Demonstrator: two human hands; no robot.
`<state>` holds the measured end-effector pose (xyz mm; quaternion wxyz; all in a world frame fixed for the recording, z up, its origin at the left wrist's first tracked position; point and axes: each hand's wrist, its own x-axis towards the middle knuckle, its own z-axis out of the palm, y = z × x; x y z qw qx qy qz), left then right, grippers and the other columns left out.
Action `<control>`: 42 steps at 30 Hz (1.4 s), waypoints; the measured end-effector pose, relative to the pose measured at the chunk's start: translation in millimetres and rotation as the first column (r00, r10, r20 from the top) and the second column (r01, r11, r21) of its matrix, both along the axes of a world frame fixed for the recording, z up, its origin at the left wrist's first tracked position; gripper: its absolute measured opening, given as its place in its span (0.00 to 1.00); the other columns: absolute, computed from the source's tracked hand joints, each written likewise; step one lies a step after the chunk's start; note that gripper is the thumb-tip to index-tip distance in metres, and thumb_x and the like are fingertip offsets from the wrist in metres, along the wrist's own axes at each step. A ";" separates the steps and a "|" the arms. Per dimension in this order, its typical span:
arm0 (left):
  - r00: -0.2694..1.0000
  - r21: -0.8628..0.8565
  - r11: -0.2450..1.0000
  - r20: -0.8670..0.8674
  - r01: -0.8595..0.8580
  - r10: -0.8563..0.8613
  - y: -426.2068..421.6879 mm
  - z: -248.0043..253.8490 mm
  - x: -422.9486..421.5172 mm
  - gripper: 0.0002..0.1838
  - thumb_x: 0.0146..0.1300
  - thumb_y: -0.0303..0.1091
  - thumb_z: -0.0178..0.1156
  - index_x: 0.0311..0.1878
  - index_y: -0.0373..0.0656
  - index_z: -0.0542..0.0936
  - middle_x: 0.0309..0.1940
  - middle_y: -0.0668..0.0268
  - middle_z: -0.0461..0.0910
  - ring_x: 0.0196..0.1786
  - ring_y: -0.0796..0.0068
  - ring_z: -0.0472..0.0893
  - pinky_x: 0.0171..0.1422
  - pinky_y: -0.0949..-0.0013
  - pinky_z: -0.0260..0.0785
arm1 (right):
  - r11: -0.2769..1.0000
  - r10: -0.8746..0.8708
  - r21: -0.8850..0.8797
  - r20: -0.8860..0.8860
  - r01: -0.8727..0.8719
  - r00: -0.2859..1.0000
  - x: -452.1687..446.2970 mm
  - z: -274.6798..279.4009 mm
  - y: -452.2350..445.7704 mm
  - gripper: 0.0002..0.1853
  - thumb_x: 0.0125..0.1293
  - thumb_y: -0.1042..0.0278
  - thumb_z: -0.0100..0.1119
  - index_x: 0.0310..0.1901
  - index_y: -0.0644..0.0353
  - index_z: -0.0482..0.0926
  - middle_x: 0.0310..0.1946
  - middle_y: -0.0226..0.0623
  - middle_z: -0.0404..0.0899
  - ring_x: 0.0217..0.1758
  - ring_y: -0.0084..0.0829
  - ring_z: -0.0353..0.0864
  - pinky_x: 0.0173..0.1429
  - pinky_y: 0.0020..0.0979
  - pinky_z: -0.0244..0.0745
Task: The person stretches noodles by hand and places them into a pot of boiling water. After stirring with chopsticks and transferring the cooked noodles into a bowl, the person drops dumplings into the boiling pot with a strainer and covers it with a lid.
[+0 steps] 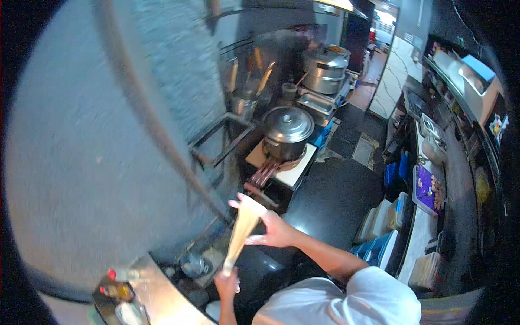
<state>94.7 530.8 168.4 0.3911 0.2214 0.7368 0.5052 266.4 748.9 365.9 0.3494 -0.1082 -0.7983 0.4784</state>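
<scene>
A pale yellow bundle of noodles (242, 234) is stretched at a slant between my two hands, wide at the top and narrow at the bottom. My right hand (272, 228) has the upper end looped over its fingers, with the thumb apart from them. Lower down, my left hand (226, 284) is closed around the narrow end. Whitish powder shows on the fingers. Motion blurs the single strands. Beyond the right hand, a dark pot with a shiny lid (288, 125) stands on a burner.
A metal counter (162, 295) with bottles (120, 292) lies at lower left. Behind the pot are a utensil holder (245, 104), a metal tray (317, 105) and a large steamer pot (326, 70). Along the right run a counter, a purple-lined tray (428, 189) and plastic containers (379, 219).
</scene>
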 end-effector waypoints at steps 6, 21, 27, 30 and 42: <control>0.835 -0.108 0.836 -0.061 0.539 -0.546 251.1 80.2 175.7 0.16 0.63 0.44 0.66 0.32 0.37 0.83 0.21 0.64 0.82 0.21 0.75 0.81 0.29 0.68 0.71 | 0.924 -0.365 0.274 0.433 0.265 0.824 184.1 -97.0 125.1 0.59 0.46 0.61 0.75 0.76 0.56 0.47 0.77 0.42 0.51 0.78 0.55 0.49 0.77 0.61 0.43; -0.074 0.061 -0.081 -0.118 0.995 -0.990 619.7 145.8 400.8 0.49 0.55 0.48 0.73 0.74 0.40 0.58 0.72 0.51 0.61 0.73 0.57 0.63 0.75 0.56 0.57 | 0.290 -0.957 -0.023 -0.041 0.957 0.289 470.6 15.9 331.8 0.72 0.37 0.43 0.82 0.77 0.62 0.41 0.74 0.54 0.55 0.75 0.42 0.58 0.75 0.41 0.55; 0.619 0.120 0.630 0.118 0.768 -0.777 892.1 74.8 382.6 0.27 0.66 0.41 0.63 0.66 0.45 0.70 0.51 0.68 0.80 0.47 0.74 0.79 0.45 0.63 0.74 | 0.018 -0.997 0.065 -0.071 0.998 0.023 560.5 25.6 383.4 0.66 0.40 0.48 0.76 0.76 0.66 0.45 0.73 0.49 0.57 0.78 0.42 0.52 0.81 0.43 0.37; 0.717 0.260 0.741 0.199 0.619 -0.668 1011.7 59.6 365.2 0.31 0.66 0.39 0.62 0.71 0.51 0.64 0.57 0.69 0.76 0.49 0.71 0.77 0.48 0.60 0.76 | -0.132 -0.989 0.126 -0.080 0.983 -0.122 611.0 10.0 411.6 0.68 0.36 0.49 0.78 0.76 0.65 0.46 0.73 0.49 0.59 0.77 0.43 0.54 0.80 0.44 0.39; 0.945 0.389 0.917 0.324 -0.095 -0.040 1221.4 1.7 187.6 0.28 0.69 0.42 0.56 0.71 0.61 0.61 0.62 0.60 0.73 0.56 0.65 0.76 0.56 0.49 0.74 | -0.657 -0.717 0.060 0.258 0.751 -0.648 785.3 -64.9 464.4 0.53 0.51 0.54 0.78 0.70 0.75 0.56 0.67 0.59 0.63 0.68 0.47 0.66 0.72 0.44 0.59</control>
